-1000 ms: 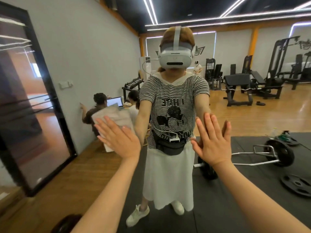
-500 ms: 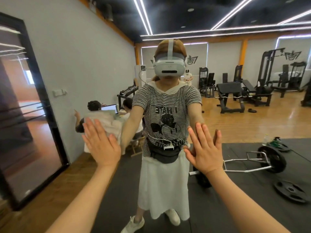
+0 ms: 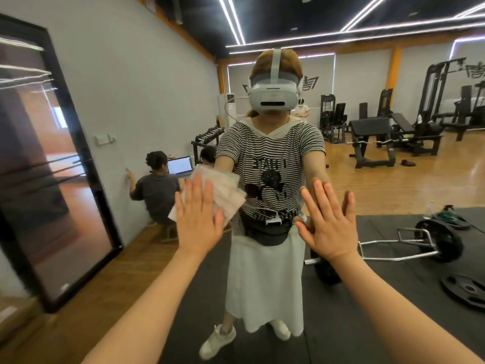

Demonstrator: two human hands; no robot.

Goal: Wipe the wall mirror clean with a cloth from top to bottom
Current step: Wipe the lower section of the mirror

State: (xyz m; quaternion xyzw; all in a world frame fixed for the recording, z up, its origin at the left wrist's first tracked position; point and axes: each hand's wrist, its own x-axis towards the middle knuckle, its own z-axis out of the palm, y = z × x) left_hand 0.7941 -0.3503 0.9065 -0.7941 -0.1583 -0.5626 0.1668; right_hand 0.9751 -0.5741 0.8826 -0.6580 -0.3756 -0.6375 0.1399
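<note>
The wall mirror [image 3: 393,190] fills the view ahead and shows my reflection, a person in a striped top and white skirt. My left hand [image 3: 198,219] presses a pale folded cloth [image 3: 223,191] flat against the glass at about waist height, fingers straight and pointing up. The cloth sticks out above and to the right of the fingers. My right hand [image 3: 329,224] lies flat on the glass to the right, fingers spread, holding nothing. The mirror's edges are out of view.
A tall black-framed dark panel [image 3: 52,179] leans on the grey wall at left. The reflection shows two seated people with a laptop [image 3: 179,165], a barbell [image 3: 435,243] and weight plates on black mats, and gym machines [image 3: 372,143] at the back.
My left hand slid the cloth to the left, then back right toward the reflected torso. My right hand stayed flat in place. The view tilted slightly.
</note>
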